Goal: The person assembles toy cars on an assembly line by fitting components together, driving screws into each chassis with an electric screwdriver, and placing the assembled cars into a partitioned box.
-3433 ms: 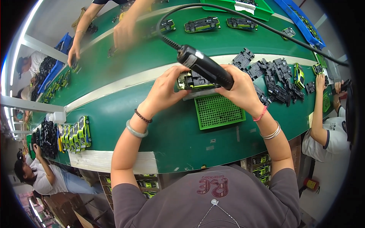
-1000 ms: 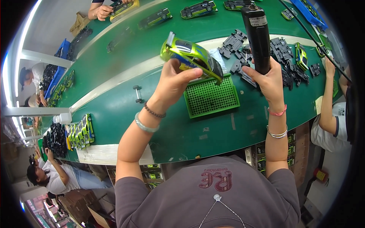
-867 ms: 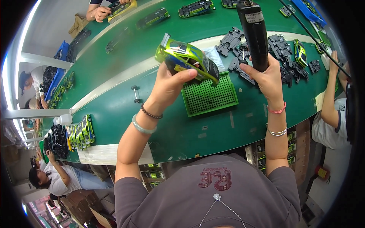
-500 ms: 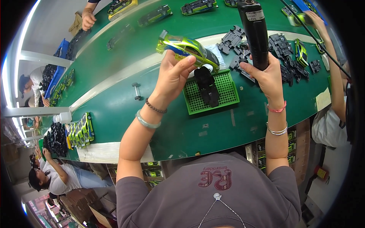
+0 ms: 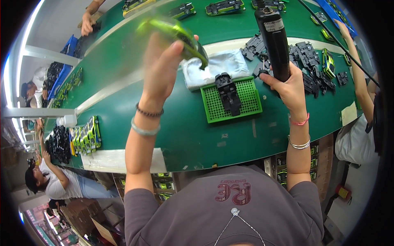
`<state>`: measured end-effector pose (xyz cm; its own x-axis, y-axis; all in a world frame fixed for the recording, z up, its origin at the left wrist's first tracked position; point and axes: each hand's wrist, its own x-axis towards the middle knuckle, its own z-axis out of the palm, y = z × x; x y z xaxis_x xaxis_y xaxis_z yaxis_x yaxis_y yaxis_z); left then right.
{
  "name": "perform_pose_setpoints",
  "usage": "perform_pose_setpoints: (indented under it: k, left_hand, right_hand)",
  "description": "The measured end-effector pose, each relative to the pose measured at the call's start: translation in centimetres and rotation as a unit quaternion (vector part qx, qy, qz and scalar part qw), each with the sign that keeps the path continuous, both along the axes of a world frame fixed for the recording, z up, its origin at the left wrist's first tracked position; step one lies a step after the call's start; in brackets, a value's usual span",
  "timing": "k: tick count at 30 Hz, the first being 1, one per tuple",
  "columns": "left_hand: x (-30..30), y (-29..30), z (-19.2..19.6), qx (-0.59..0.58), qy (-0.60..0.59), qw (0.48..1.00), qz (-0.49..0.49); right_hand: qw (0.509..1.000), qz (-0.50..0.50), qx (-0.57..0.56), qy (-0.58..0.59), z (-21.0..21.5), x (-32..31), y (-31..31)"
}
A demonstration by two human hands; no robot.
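My left hand (image 5: 161, 67) is raised over the far side of the table, closed round a green toy car body (image 5: 174, 33) that is smeared by motion. In my right hand (image 5: 289, 88) a black electric screwdriver (image 5: 274, 45) stands nearly upright, fingers wrapped round its lower part; its tip is hidden. Between the hands, a black plastic car interior part (image 5: 228, 93) lies lengthwise across a green perforated basket (image 5: 250, 110). Behind the basket is a pale folded cloth or bag (image 5: 217, 65). By my right thumb a wheel axle (image 5: 263, 61) sits among black chassis parts (image 5: 305, 55).
Toy cars (image 5: 225, 7) lie upside down along the far belt. At the left stand a row of green car bodies (image 5: 87, 135) and a pile of black parts (image 5: 59, 143). Co-workers' hands (image 5: 86, 24) reach in at the far left and right. A black cable (image 5: 332, 39) hangs at the right.
My left hand has swung left and away from the basket with the car body, uncovering the pale cloth and the black interior part. My right hand has hardly moved.
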<state>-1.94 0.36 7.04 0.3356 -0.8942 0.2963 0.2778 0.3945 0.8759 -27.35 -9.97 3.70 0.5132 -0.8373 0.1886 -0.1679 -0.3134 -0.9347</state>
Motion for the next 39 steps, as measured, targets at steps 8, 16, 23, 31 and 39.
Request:
perform_pose_setpoints:
  k: [8,16,23,31,39]
  left_hand:
    - [-2.6,1.8,-2.0,-0.015,0.078,0.992,-0.096]
    - [-0.7,0.1,-1.1,0.124,0.181,0.974,0.049]
    - [1.3,3.1,-1.3,0.108,-0.273,0.937,0.19]
    - [2.0,7.8,-3.9,0.281,-0.643,0.673,0.235]
    - [1.2,7.9,-4.2,0.246,-0.709,0.606,0.263]
  right_hand:
    - [1.0,-0.003,0.027,0.003,0.2,0.4,-0.1]
    - [1.0,0.0,0.012,0.011,0.3,0.4,-0.3]
    - [0.996,0.049,0.071,-0.025,0.8,0.4,0.7]
    - [0.993,0.107,-0.056,0.012,0.8,1.2,1.1]
    - [0.987,0.144,-0.044,0.049,1.0,1.3,1.7]
